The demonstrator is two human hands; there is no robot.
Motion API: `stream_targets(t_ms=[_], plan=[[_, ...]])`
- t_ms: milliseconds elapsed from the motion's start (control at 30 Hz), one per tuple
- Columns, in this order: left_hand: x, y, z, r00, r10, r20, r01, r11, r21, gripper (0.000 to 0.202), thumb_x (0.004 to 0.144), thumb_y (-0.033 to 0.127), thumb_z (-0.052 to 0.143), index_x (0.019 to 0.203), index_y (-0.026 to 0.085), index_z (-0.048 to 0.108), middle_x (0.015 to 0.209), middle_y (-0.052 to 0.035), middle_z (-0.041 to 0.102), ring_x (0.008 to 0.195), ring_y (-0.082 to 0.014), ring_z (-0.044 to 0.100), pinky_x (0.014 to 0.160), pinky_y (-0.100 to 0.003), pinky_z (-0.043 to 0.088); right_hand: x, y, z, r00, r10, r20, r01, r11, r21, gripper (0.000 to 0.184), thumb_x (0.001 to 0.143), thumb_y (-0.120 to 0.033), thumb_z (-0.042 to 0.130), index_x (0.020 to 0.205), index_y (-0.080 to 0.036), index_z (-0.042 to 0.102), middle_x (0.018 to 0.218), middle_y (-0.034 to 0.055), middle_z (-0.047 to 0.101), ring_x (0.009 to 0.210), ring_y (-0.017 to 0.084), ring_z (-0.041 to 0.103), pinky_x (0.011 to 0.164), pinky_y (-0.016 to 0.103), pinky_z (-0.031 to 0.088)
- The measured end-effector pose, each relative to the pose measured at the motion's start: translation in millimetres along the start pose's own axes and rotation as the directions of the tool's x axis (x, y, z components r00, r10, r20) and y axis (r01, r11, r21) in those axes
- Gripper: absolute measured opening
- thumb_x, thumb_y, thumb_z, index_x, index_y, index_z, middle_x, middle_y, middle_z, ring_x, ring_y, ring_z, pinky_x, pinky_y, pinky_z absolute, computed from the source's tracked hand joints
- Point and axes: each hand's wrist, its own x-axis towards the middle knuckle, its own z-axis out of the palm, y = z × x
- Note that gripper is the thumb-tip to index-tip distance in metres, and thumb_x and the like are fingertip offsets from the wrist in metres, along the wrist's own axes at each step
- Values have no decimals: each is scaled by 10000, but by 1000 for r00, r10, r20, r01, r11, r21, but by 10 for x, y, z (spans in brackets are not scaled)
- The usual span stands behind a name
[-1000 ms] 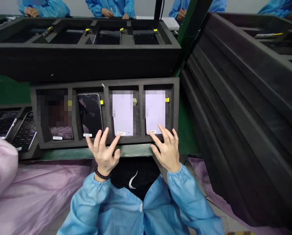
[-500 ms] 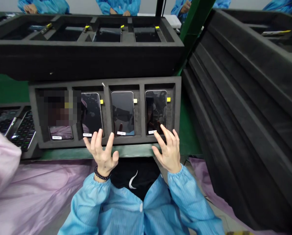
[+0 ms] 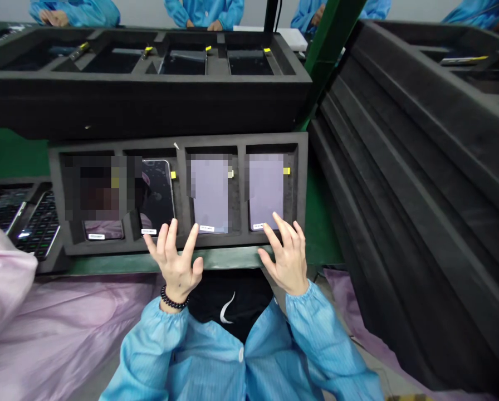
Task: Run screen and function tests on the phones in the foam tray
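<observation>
Before me lies a black foam tray [image 3: 182, 245] with a phone screen in each compartment, white labels at their lower edges and yellow tabs beside several of them. My left hand [image 3: 176, 264], fingers spread, rests over the tray's front rim. Its fingertips are near the lower ends of the dark phone screen [image 3: 158, 192] and the lit phone screen [image 3: 210, 195] to its right. My right hand [image 3: 288, 259] is open too, its fingertips at the bottom of the rightmost lit phone screen [image 3: 266, 189]. Neither hand grips anything. The leftmost phone screen [image 3: 103, 229] is partly blurred out.
A deep foam tray [image 3: 149, 106] with more screens stands behind. Stacked black trays [image 3: 391, 195] rise on the right beside a green post [image 3: 331, 44]. A person's pink sleeve [image 3: 7, 267] is at left. People in blue sit opposite. The green table [image 3: 324, 239] carries the trays.
The two right-hand phone screens have turned from dark to pale lilac. Both hands stay almost where they were, with fingers spread.
</observation>
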Motion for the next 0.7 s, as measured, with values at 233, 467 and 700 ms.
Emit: stream_targets(t_ms=[233, 467, 700], plan=[[29, 13, -12, 999, 15, 38, -16, 999, 31, 610, 1019, 533, 241, 1542, 297, 447, 1693, -78, 282, 1575, -290, 254, 1322, -586, 67, 1, -1, 3, 1000, 16, 8, -16, 1000, -15, 559, 1028, -347, 516, 1568, -296, 383, 1558, 127, 514, 1373, 265, 527, 1227, 503, 329], [-20, -17, 9, 1000, -20, 9, 20, 1000, 11, 634, 1004, 573, 251, 1526, 291, 477, 1655, -104, 355, 1553, -305, 299, 1313, -611, 107, -1, -7, 9, 1000, 17, -19, -17, 1000, -6, 608, 1027, -334, 513, 1598, -300, 307, 1551, 121, 525, 1364, 258, 540, 1214, 505, 356], [3, -12, -4, 999, -12, 45, 11, 1000, 13, 611, 1011, 553, 241, 1510, 311, 497, 1662, -83, 349, 1555, -294, 296, 1315, -608, 80, 16, -13, -4, 1000, 16, 7, -16, 999, -30, 509, 1025, -352, 512, 1526, -273, 466, 1534, 122, 542, 1351, 269, 529, 1219, 489, 336]])
